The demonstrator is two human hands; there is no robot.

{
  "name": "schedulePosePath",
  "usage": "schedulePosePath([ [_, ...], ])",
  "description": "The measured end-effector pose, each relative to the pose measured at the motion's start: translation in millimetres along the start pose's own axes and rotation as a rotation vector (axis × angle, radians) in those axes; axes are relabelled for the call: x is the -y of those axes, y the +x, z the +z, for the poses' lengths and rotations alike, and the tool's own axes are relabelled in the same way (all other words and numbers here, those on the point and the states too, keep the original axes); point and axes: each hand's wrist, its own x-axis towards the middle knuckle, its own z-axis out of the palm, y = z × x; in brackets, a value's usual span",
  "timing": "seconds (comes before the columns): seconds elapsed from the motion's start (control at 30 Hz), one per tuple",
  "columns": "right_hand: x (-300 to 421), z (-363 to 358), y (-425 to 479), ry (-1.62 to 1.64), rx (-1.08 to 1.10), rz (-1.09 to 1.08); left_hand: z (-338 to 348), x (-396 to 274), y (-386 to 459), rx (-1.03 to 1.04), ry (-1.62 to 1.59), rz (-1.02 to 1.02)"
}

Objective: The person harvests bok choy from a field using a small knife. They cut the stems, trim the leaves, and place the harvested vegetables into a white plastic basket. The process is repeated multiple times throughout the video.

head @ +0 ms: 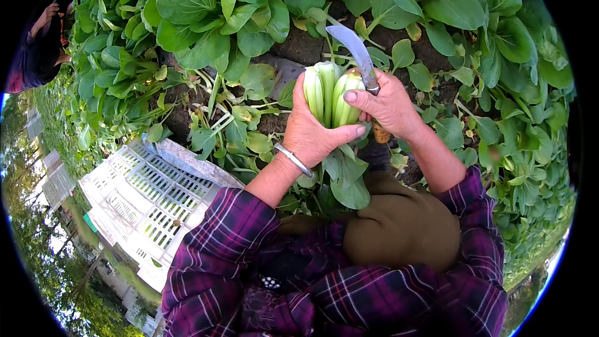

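My left hand [311, 126] grips several heads of leafy greens, which look like bok choy [323, 93]. Their pale cut stem ends point away from me, and their green leaves [348, 180] hang down toward my knees. In my right hand [390, 105] is a curved harvesting knife [355, 51] with a wooden handle [380, 132]. Its blade points up and to the left, beyond the stems. The right thumb and fingers also touch the right side of the bunch. Part of the handle is hidden behind my right hand.
Growing leafy greens [192, 0] stand ahead and on the right [510, 42]. Loose leaves and stems [229, 126] lie on the soil before me. White slatted plastic crates [159, 192] sit at my left. Another person [40, 51] is at the far upper left.
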Motion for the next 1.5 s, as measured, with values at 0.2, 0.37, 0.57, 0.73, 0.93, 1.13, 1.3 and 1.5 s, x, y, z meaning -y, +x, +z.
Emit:
schedulePosePath([
  [0.2, -53.9, -77.8, -18.7, 0.149, -0.288, 0.016, -1.4, -12.6, 30.4, 0.083, 0.564, 0.015],
  [0.37, -75.4, -107.9, -8.6, 0.226, -0.789, -0.156, 11.3, -40.4, 58.4, 0.437, 1.139, 0.299],
  [0.57, -62.6, -129.2, 49.4, 0.131, -0.818, -0.414, 65.0, -63.2, 93.2, 0.55, 1.435, 0.517],
  [0.73, -62.0, -130.0, 63.6, -0.062, -0.775, -0.45, 78.1, -84.6, 119.6, 0.601, 1.515, 0.488],
  [0.93, -45.3, -117.8, 64.0, -0.798, -0.79, -0.573, 62.1, -95.2, 157.0, 0.526, 1.336, 0.083],
  [1.13, -52.5, -132.2, 50.4, -0.253, -0.877, -0.242, 50.1, -76.5, 169.2, 0.368, 1.344, 0.005],
  [1.3, -64.1, -145.5, 58.2, -0.404, -0.809, -0.17, 49.7, -63.3, 162.5, 0.302, 1.374, 0.085],
  [1.5, -55.1, -139.4, 55.9, -0.347, -0.753, -0.19, 47.2, -57.8, 153.2, 0.321, 1.381, 0.098],
])
